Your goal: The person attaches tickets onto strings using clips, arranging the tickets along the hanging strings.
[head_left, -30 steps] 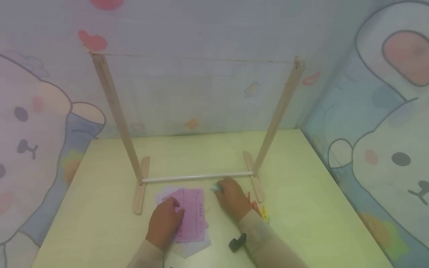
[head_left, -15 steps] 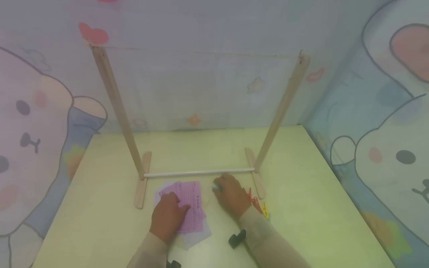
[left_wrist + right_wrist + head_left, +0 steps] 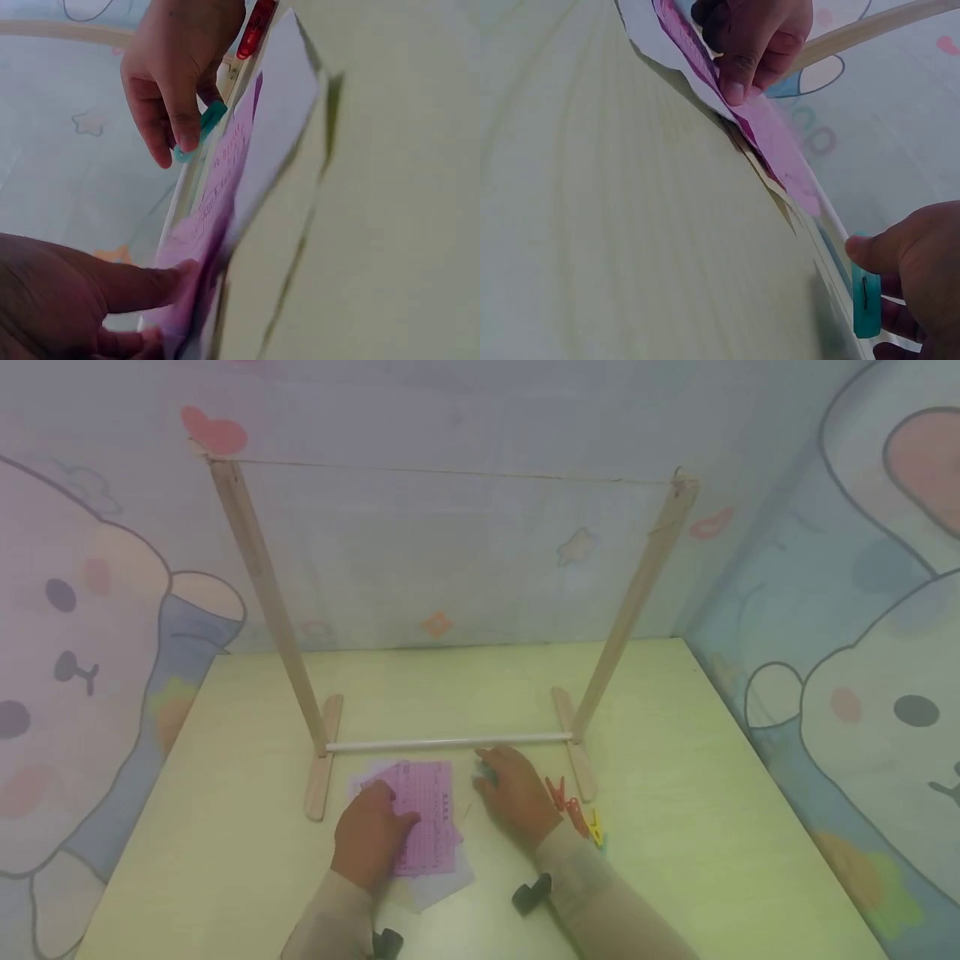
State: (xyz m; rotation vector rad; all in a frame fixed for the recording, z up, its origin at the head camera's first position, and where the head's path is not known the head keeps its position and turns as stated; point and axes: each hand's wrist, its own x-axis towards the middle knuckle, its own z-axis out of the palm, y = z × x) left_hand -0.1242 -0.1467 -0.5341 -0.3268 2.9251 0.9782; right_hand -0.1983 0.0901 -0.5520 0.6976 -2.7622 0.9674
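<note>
A pink printed slip of paper lies on top of a few other pink and white sheets on the table. My left hand is at its left side, thumb and fingers pinching its edge in the right wrist view. My right hand, to the right of the papers and close to the white rod, pinches a teal clothespin between thumb and fingers. In the head view that clothespin is mostly hidden by the hand; the left wrist view also shows the teal clothespin.
Behind the papers stands a wooden frame: left post, right post, a white rod low between them and a string across the top. Red clothespins and a yellow clothespin lie right of my right wrist.
The head view has tilted, so the scene sits a little higher. My left hand shifted slightly over the papers with the pink slip; my right hand keeps the teal clothespin.
</note>
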